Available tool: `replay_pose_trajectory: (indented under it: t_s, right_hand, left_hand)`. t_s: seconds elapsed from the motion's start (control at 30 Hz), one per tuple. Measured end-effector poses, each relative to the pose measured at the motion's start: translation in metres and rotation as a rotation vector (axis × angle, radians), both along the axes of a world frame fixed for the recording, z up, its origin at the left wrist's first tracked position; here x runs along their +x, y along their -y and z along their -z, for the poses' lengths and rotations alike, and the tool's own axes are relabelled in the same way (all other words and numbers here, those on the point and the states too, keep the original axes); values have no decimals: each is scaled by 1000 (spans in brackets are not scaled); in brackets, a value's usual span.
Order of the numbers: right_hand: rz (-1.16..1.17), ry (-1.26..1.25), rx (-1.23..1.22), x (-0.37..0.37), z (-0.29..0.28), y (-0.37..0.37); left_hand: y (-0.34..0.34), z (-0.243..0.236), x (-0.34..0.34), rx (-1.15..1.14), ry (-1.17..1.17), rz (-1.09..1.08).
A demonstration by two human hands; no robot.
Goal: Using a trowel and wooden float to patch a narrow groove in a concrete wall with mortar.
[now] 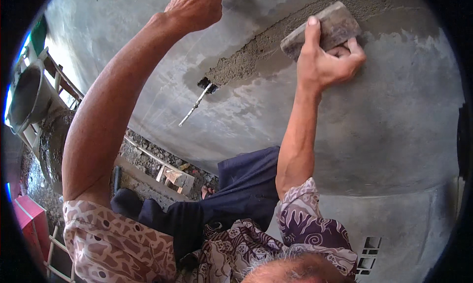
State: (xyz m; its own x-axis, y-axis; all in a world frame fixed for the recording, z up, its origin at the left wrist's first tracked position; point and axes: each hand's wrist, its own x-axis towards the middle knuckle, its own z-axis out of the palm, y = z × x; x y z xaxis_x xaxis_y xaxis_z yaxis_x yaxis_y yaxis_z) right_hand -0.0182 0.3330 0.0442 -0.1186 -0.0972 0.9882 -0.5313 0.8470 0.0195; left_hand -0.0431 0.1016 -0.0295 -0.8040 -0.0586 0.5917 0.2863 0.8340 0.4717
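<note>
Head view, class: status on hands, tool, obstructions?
Right hand grips grey rectangular block, over rough grey mortar strip. Left hand partly cut off, grip hidden. Thin white tube protrudes from dark hole.

Building site: damp mortar [241,65], rubble [158,148]

Soft daylight falls on the grey wall [384,110] before me, brightest at upper left, where the view bleaches to white. A glossy ground patch [35,174] glints. My right hand [327,68] appears reasonably sharp; fisheye curvature bends edges toward the dark rim, blue-fringed at left.
</note>
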Motion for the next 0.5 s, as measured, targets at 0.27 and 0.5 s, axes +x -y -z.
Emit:
replay_pose_trajectory:
  t_s: [0.27,0.5]
  right_hand:
    - [66,-133,170,-15,43,1]
    - [85,4,149,-3,104,6]
  left_hand:
    - [-1,0,4,20,-74,0]
    - [-2,2,6,19,-79,-26]
